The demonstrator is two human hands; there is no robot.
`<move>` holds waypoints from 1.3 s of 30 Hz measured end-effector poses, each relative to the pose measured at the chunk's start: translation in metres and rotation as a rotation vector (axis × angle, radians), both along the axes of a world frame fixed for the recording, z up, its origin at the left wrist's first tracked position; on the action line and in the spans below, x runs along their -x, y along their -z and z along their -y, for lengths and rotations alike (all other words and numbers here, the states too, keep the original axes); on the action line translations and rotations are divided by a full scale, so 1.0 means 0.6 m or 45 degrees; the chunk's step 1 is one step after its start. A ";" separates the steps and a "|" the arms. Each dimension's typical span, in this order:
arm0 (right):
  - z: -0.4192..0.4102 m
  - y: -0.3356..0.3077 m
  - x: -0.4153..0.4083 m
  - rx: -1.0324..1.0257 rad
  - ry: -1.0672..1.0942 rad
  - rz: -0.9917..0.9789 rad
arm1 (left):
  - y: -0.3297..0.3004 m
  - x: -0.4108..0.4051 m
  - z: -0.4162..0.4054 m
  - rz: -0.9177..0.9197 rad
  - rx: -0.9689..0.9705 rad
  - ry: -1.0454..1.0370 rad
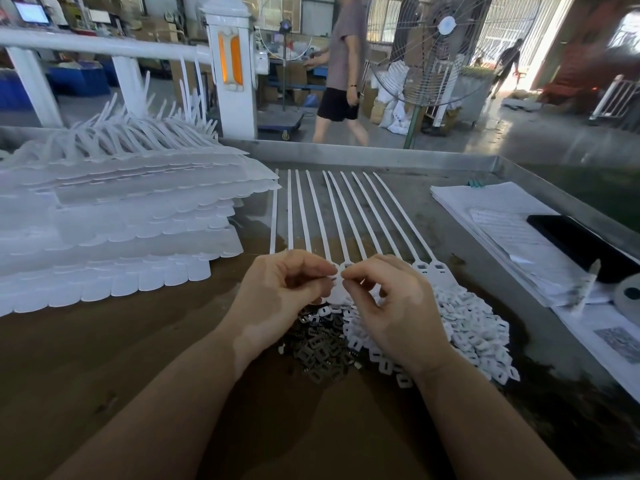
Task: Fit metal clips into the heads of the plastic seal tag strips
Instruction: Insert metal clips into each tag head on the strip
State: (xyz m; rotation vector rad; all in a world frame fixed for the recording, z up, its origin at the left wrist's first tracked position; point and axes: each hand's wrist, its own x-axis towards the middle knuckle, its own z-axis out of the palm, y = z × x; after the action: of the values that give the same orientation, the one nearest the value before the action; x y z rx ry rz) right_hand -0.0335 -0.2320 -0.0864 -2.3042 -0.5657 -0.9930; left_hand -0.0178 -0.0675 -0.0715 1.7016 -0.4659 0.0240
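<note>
White seal tag strips (341, 216) fanned at the desk's (104, 358) middle, left hand (282, 289) and right hand (388, 303) both pinching one strip head, dark metal clips (320, 351) and white plastic pieces (467, 320) heaped beneath, stacked strips (114, 209) along left edge.

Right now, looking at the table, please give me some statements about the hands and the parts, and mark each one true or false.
1. Both hands meet at the head of one strip in the row of white strips. True: the left hand and the right hand pinch there.
2. The grey metal clips lie in a pile below the hands. True.
3. The small white plastic pieces are to the left of the metal clips. False: they are to the right of them.
4. The big stack of white tags is on the right side of the table. False: it is on the left.
5. A black flat object lies on the papers. True.
</note>
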 end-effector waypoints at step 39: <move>0.010 0.006 0.000 0.053 0.341 -0.372 | 0.027 -0.066 -0.030 -0.071 -0.352 -0.623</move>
State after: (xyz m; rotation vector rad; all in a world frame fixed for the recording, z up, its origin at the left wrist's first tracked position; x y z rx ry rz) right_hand -0.0333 -0.2379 -0.0898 -2.5477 -0.1629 -0.7436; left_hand 0.0221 -0.0493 -0.0877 2.0484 0.0002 0.2774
